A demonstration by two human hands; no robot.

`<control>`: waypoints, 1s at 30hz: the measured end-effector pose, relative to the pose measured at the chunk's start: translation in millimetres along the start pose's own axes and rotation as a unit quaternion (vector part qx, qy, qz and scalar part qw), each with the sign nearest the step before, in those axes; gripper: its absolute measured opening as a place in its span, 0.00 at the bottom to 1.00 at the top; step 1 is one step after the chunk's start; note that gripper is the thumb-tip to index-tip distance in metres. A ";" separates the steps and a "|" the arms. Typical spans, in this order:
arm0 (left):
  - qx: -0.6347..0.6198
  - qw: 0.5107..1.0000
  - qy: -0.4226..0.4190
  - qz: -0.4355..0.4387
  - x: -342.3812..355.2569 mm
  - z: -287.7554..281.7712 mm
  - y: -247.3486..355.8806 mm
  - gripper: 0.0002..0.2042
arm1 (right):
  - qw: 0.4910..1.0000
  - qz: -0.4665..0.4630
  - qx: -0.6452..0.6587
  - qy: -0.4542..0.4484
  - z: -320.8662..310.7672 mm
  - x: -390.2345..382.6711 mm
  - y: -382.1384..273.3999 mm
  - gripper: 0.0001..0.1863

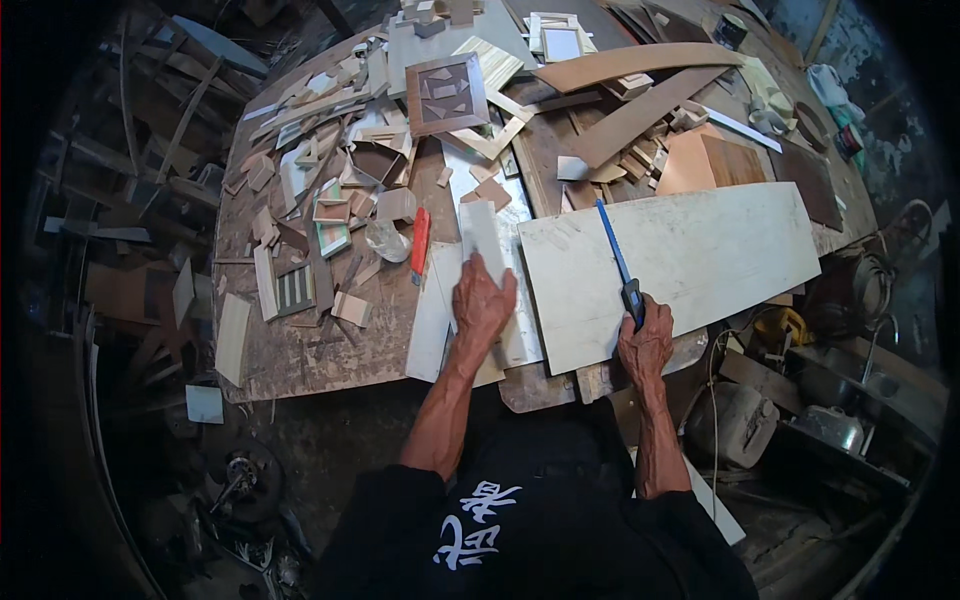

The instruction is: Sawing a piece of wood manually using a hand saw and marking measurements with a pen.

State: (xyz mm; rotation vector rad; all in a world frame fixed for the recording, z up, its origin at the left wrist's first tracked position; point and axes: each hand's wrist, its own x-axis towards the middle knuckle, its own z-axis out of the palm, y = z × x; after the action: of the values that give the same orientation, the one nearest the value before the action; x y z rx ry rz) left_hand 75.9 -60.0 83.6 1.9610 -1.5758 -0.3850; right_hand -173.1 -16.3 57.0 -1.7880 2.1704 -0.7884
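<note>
On the cluttered counter (300, 350), your left hand (482, 300) lies released and flat on a narrow pale strip (480, 235) at about 11 o'clock from your body, while at 1 o'clock your right hand (645, 340) is clenched around a blue handsaw (618, 262) resting on the large pale board (700, 255).
</note>
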 end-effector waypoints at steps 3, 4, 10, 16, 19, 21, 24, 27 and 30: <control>0.031 0.996 -0.089 -0.003 -11.3 6.4 30.3 0.22 | 1.000 0.000 0.019 -0.005 1.2 1.3 0.3 0.22; 0.039 0.994 -0.099 0.005 -14.7 17.6 29.0 0.21 | 1.000 0.002 0.019 -0.005 0.7 1.1 -0.5 0.22; 0.045 0.991 -0.127 -0.009 -20.9 44.9 32.8 0.24 | 1.000 0.012 0.013 -0.004 -0.1 -1.0 -1.0 0.23; 0.037 0.991 -0.125 -0.002 -15.8 49.3 27.6 0.24 | 1.000 -0.014 0.009 0.020 -4.2 -0.7 -0.7 0.23; 0.016 0.995 -0.091 0.032 -9.0 48.1 12.1 0.22 | 0.997 -0.056 0.019 0.040 -12.0 -7.3 -10.4 0.23; -0.066 0.986 -0.150 0.022 -2.1 40.7 6.8 0.22 | 0.997 -0.063 0.051 -0.005 -13.4 -22.0 -16.8 0.22; -0.090 0.986 -0.142 0.015 -0.9 44.4 -3.3 0.25 | 0.985 -0.154 0.049 -0.058 -12.7 -43.2 -37.4 0.23; -0.125 0.981 -0.150 -0.006 -3.1 40.3 3.3 0.25 | 0.980 -0.161 0.049 -0.110 -9.4 -57.0 -53.9 0.26; -0.151 0.976 -0.154 -0.019 -3.6 42.8 -0.1 0.25 | 0.972 -0.169 0.031 -0.163 -0.8 -65.5 -62.0 0.30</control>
State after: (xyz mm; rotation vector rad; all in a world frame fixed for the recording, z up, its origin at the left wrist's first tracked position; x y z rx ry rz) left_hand 51.0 -67.7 49.5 1.7590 -1.5556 -0.9252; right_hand -106.1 39.5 79.8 -2.1136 1.6433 -0.5681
